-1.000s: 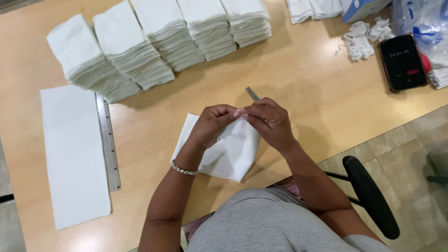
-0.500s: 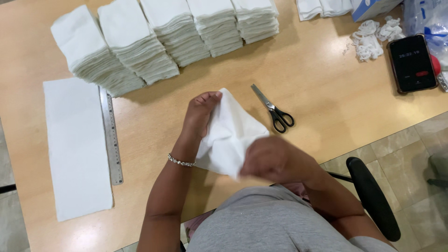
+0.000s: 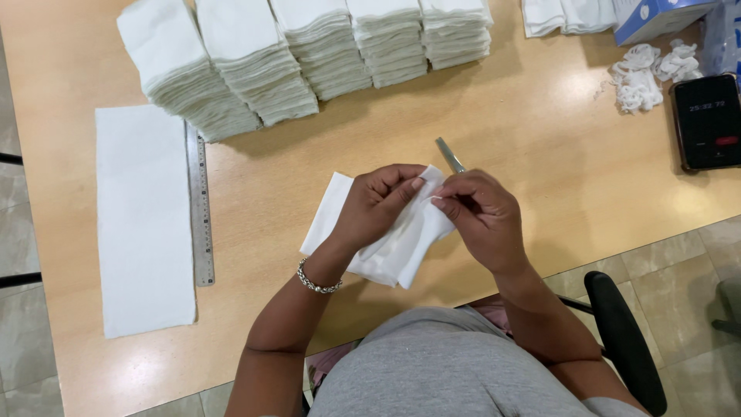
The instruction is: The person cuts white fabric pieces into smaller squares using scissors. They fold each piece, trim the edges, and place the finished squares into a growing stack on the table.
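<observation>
Holding a folded white cloth point(image 3: 386, 247) above the near edge of the wooden table point(image 3: 540, 177): left hand point(image 3: 378, 205) and right hand point(image 3: 482, 216), close together, fingertips pinching the cloth's far corner. Beaded bracelet point(image 3: 318, 283) on left wrist. Scissors point(image 3: 448, 154), only the blade tip showing, just beyond the right hand. Row of stacked folded cloths point(image 3: 301, 54) along the far side. Flat white sheet point(image 3: 143, 220) at left, metal ruler point(image 3: 201, 208) lying just beside its right edge. Crumpled white scraps point(image 3: 648, 73), black phone point(image 3: 708, 120) and blue box point(image 3: 660, 17) at far right. Black chair arm point(image 3: 621, 340) near right, over tiled floor.
</observation>
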